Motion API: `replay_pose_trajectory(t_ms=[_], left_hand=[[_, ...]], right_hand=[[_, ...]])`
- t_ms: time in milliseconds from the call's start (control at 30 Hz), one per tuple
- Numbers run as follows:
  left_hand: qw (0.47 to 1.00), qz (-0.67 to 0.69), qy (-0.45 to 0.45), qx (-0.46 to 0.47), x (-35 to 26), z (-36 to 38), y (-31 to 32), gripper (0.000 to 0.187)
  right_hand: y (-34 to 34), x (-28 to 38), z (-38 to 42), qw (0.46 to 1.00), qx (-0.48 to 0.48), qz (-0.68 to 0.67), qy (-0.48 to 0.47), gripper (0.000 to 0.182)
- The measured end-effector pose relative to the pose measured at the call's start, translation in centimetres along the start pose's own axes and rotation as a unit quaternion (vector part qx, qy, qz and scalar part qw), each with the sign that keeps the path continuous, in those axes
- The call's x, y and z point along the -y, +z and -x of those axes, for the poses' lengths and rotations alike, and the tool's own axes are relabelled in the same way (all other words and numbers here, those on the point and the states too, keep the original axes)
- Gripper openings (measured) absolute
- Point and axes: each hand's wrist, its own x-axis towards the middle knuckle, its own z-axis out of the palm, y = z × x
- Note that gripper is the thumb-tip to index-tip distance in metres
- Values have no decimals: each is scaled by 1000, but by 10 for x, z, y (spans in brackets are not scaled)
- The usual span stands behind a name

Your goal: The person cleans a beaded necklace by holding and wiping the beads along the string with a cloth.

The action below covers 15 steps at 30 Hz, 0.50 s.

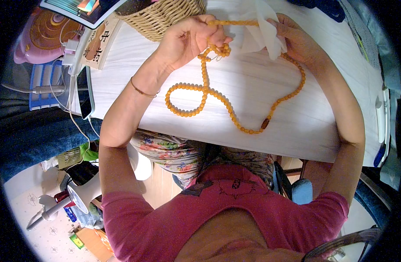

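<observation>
A long string of amber-coloured round beads (pixel 204 72) lies partly on the white tabletop, looped at the left and curving round to the right. One darker brown bead (pixel 265 124) sits near its lowest bend. My left hand (pixel 187 37) pinches the string near the basket, with a small bunch of beads hanging below the fingers. Between both hands a stretch of beads is pulled straight. My right hand (pixel 298 41) is closed on a thin white tissue or cloth (pixel 270 32), which wraps round the beads there. The right fingertips are partly hidden behind it.
A wicker basket (pixel 165 18) stands just beyond my left hand. To the left are a tablet (pixel 89 13), a book (pixel 100 41), a phone (pixel 85 94) with white cables and a pink rounded object (pixel 39 39). The table's front edge runs close to my lap.
</observation>
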Motion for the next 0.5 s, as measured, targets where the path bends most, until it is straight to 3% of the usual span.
replay_pose_trajectory(t_ms=[233,333,500], left_hand=[[1000,11,-7,-14,0,0,-1,23],[1000,7,-10,-20,0,0,1,27],[1000,-4,-13,-26,-1,1,1,32]], right_hand=[[5,4,2,1000,-6,-20,11,49],[10,5,4,998,-62,0,18,49],[2,2,0,1000,-12,-19,7,47]])
